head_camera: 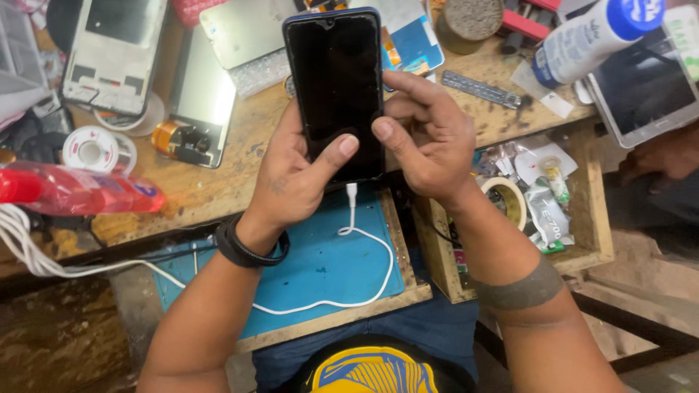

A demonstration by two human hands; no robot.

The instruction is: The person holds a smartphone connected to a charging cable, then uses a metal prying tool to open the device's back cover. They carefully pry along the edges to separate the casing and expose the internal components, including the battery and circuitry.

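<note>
Holding a dark-screened smartphone with a blue edge (336, 87) upright over the worn wooden desk (211, 193), both hands are on it. Left hand (291, 178) is closed around the phone's lower left side, thumb lying across the bottom of the glass; black band on that wrist. Right hand (429, 142) grips the lower right edge, thumb tip pressed on the screen next to the left thumb, index finger curled along the side. Screen is black, nothing lit. White charging cable (364, 240) is plugged into the phone's bottom port, loops over the blue work mat (313, 269) just below, then runs off left. On the desk behind the phone: a bare white phone frame (113, 54) at top left, a silver back panel with a flex cable (200, 105) beside it, a white tape roll (91, 149) further left. A red translucent plastic bottle (80, 191) lies on its side at the left edge. Top right: a white bottle with a blue cap (593, 36), tilted, and a white-framed tablet (644, 91). A small metal ruler (480, 89) lies just right of the phone. Open wooden drawer (597, 211) on the right holds a masking tape roll (506, 200) and glue tubes.
</note>
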